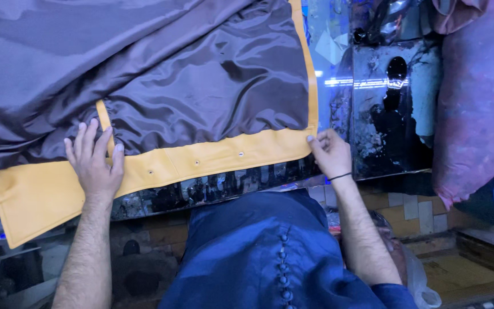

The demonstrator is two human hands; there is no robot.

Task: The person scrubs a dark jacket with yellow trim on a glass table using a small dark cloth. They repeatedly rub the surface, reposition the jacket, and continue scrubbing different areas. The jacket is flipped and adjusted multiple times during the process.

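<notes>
A garment of shiny dark purple-grey lining [190,80] with a yellow band [218,154] lies spread on a worn black table [390,126]. Small snaps dot the band. My left hand [94,160] presses flat on the yellow band where a narrow yellow strip meets it, fingers spread. My right hand [330,153] pinches the band's lower right corner at the table's front edge; a thin dark band circles that wrist. My blue buttoned shirt [270,252] fills the bottom middle.
A pinkish stuffed cushion or bundle [475,97] stands at the right beside the table. Tiled wall and a wooden ledge [464,269] lie below right. Dark clutter sits under the table at the lower left.
</notes>
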